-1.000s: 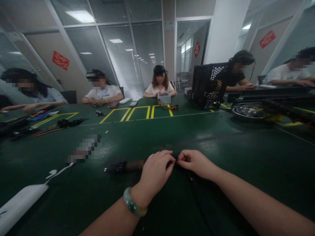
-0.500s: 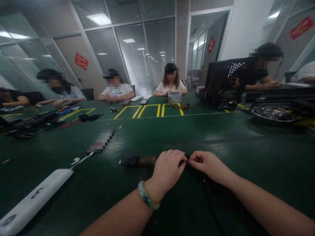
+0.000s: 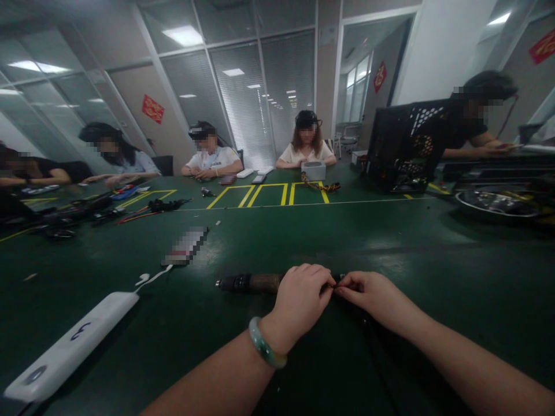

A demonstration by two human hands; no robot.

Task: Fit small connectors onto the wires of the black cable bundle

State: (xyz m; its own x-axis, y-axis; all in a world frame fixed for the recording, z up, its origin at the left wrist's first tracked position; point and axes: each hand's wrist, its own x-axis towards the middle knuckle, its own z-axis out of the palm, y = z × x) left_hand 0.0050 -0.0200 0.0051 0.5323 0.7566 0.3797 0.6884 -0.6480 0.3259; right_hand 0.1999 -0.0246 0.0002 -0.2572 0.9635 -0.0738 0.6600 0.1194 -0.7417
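Note:
My left hand (image 3: 301, 300), with a green bangle on the wrist, is closed over the right end of a dark brown rod-like tool (image 3: 254, 282) that lies across the green table (image 3: 455, 266). My right hand (image 3: 373, 296) is pinched at the same spot, fingertips meeting those of the left. What the fingers pinch is too small and dark to name. A thin dark cable (image 3: 375, 346) trails from under my right hand toward me.
A white numbered power bank (image 3: 69, 346) with a white cable lies at the near left, a blurred-out flat item (image 3: 185, 247) beyond it. Yellow floor-tape boxes (image 3: 264, 193), a grey box (image 3: 313, 170), a black computer case (image 3: 405, 144) and a metal bowl (image 3: 496, 205) lie farther off. Several seated people ring the table.
The view has swung left and slightly down, so everything shifts right in frame. My hands stay together on the tool's end, hardly moving relative to it.

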